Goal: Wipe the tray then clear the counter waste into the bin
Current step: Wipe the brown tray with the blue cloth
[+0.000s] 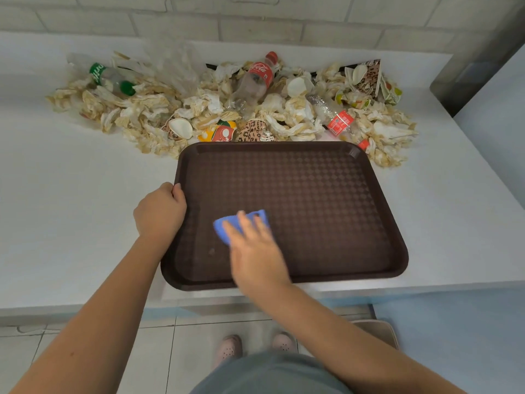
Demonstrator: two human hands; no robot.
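A dark brown tray (312,194) lies on the white counter (71,223), its near edge over the counter's front. My left hand (159,211) grips the tray's left rim. My right hand (255,251) lies flat, fingers straight, pressing a blue cloth (224,226) onto the tray's near-left part. Behind the tray spreads a heap of waste: crumpled stained napkins (142,109), a cola bottle (255,81), a green-capped bottle (113,79), a red-labelled bottle (338,120) and leopard-print paper cups (255,130).
A brick wall (255,18) backs the counter. A grey metal surface (477,61) stands at the right end. Below the counter edge are a tiled floor (159,351), my feet, and a beige object (380,331) on the right.
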